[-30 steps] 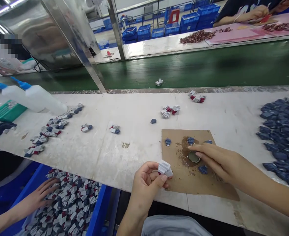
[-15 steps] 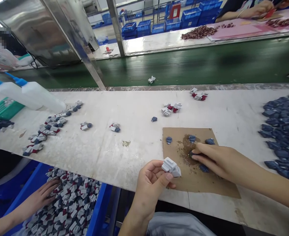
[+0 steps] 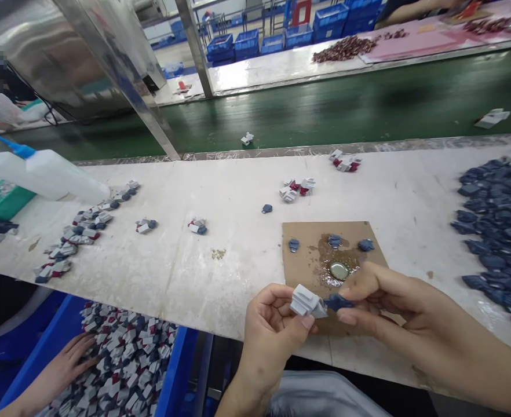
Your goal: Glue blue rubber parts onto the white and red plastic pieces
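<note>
Pinched between the thumb and fingers of my left hand [image 3: 277,324] is a light grey moulded plastic piece [image 3: 306,301] with stepped blocks. My right hand [image 3: 394,310] grips a small dark blue plastic piece [image 3: 337,301] by its right end. The blue piece's left end is right at the grey piece; whether they touch I cannot tell. Behind them lies a brown cardboard sheet [image 3: 307,269] with a wet patch and a small round shallow cap of clear liquid [image 3: 339,270]. Several blue pieces [image 3: 334,241] rest on the cardboard.
Dark blue pieces are heaped [image 3: 499,231] at the right. Assembled grey, red and blue pieces [image 3: 94,217] line the left, near white bottles [image 3: 64,174]. A co-worker's hand [image 3: 75,356] is over a full blue crate [image 3: 175,359]. Beyond runs a green conveyor belt [image 3: 325,110].
My right hand has lifted the blue piece from the round cap and brought it left to the grey piece. Pieces on the belt have shifted left. The camera view has moved slightly.
</note>
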Motion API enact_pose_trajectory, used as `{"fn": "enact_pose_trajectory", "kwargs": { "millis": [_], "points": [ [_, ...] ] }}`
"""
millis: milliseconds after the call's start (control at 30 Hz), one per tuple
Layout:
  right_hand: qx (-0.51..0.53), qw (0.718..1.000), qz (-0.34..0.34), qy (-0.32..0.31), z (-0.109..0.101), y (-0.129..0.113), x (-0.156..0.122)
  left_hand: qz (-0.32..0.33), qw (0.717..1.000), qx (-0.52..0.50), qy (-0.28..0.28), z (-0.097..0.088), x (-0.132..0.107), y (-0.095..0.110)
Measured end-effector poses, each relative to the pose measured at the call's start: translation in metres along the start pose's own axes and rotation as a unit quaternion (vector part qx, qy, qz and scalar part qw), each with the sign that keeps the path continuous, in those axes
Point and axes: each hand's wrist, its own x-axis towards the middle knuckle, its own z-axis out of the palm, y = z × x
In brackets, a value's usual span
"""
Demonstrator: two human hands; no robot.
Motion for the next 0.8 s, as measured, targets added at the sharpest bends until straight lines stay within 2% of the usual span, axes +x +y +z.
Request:
{"fn": "enact_pose_trajectory", "kwargs": {
  "millis": [100, 267, 367, 600, 667, 733, 800],
  "points": [
    [0.032, 0.998, 0.021, -0.041, 0.0, 0.001, -0.001, 0.013, 1.0, 0.004, -0.023, -0.005, 0.001, -0.004],
    [0.006, 0.995, 0.02, -0.096, 0.001, 0.003, -0.004, 0.025, 0.997, 0.03, -0.07, -0.013, 0.003, -0.008],
    [0.032, 0.996, 0.031, -0.078, 0.007, 0.008, -0.007, 0.02, 0.997, 0.023, -0.064, -0.011, 0.001, -0.009],
    [0.021, 1.0, -0.009, -0.016, 0.021, 0.018, -0.008, 0.047, 0.999, 0.012, -0.003, -0.005, -0.002, -0.024],
    [0.041, 0.998, 0.006, -0.05, 0.023, 0.019, -0.005, 0.04, 0.998, 0.044, -0.015, -0.011, -0.002, -0.023],
    [0.04, 0.993, 0.024, -0.112, 0.022, 0.02, 0.0, 0.044, 0.991, 0.125, -0.035, -0.022, -0.001, -0.013],
    [0.006, 0.989, 0.018, -0.146, 0.018, 0.021, 0.005, 0.099, 0.962, 0.255, 0.001, -0.042, 0.001, 0.006]
  ]
}}
